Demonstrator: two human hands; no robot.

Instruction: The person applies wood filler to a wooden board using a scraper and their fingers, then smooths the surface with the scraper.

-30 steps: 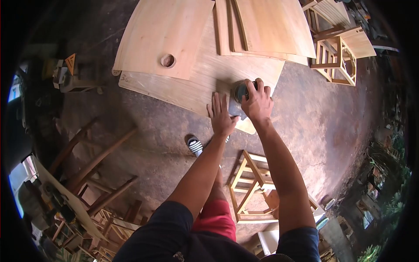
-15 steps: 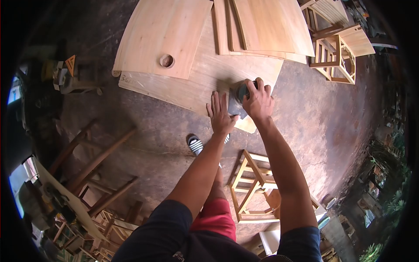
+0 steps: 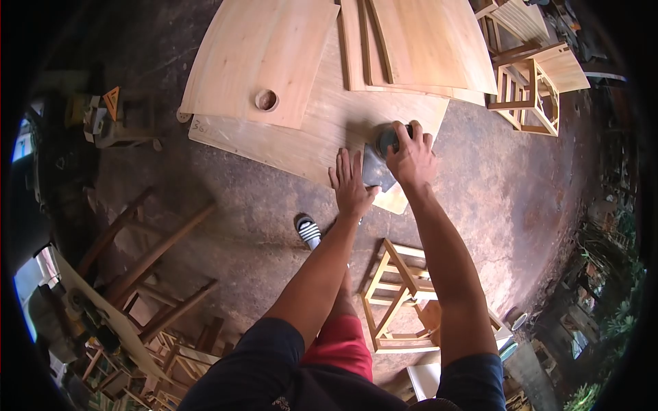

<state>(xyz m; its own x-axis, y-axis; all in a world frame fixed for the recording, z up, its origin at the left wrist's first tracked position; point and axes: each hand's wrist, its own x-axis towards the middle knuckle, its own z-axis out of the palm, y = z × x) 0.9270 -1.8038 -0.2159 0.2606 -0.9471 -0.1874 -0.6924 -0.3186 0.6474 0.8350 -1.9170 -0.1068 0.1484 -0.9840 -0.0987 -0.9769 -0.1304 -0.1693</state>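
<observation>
My right hand (image 3: 413, 159) is wrapped round a dark round object (image 3: 388, 139), whose underside is hidden. Beside it, my left hand (image 3: 353, 186) lies with fingers spread at the near edge of a pale wooden board (image 3: 274, 147), its thumb touching a dark flat sheet (image 3: 376, 168). The dark sheet lies between my two hands, next to the round object. Farther left, a small round container (image 3: 266, 101) rests on another wooden panel (image 3: 288, 55).
More panels (image 3: 439, 48) are stacked at the top. Wooden frames stand at the upper right (image 3: 524, 96) and lower right (image 3: 394, 301). Long-legged wooden furniture (image 3: 161, 253) is at the left. My foot (image 3: 308, 229) is on the floor below the board.
Both hands and the round object appear slightly farther right in view. The whole scene has shifted slightly right and down. More of the dark sheet shows between my hands.
</observation>
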